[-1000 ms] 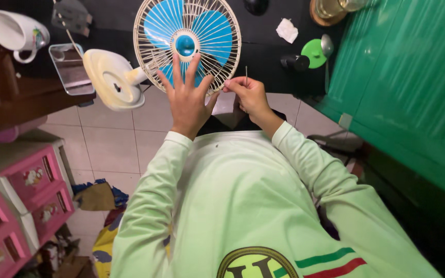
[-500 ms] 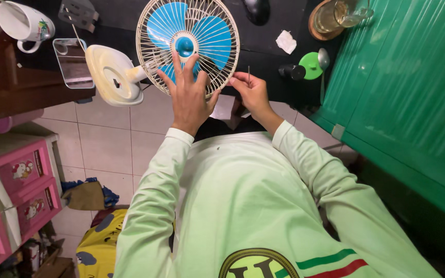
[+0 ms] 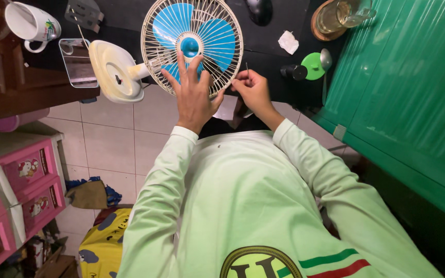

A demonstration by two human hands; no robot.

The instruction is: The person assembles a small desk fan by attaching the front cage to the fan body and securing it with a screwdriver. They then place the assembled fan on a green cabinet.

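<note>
A person in a pale green long-sleeved shirt works on a small desk fan (image 3: 191,44) lying on its back at the edge of a dark table (image 3: 274,31). The left hand (image 3: 194,95) lies flat on the cream wire grille, fingers (image 3: 183,64) spread wide and holding nothing, their tips just short of the blue hub at the centre of the blue blades. The right hand (image 3: 253,90) sits just beside the grille's rim, to the outside of the left hand's thumb, with thumb and forefinger pinched narrow around a thin metal pin (image 3: 246,67) that stands upright above the knuckles; whether the pin touches the grille cannot be told.

Beyond the left hand's little finger, the fan's cream round base (image 3: 114,72) tips over the table edge. Farther out on that side lie a small rectangular mirror (image 3: 77,63) and a white mug (image 3: 29,24). Past the right hand's fingertips are a crumpled white scrap (image 3: 288,41), a green disc-shaped lid (image 3: 313,66) near a dark cylinder (image 3: 293,71), and a glass mug (image 3: 343,13) on a round wooden coaster. A green corrugated panel (image 3: 408,77) runs along the right side, well apart from the hand. Below the left forearm, pink plastic drawers (image 3: 21,190) stand on the tiled floor (image 3: 109,139).
</note>
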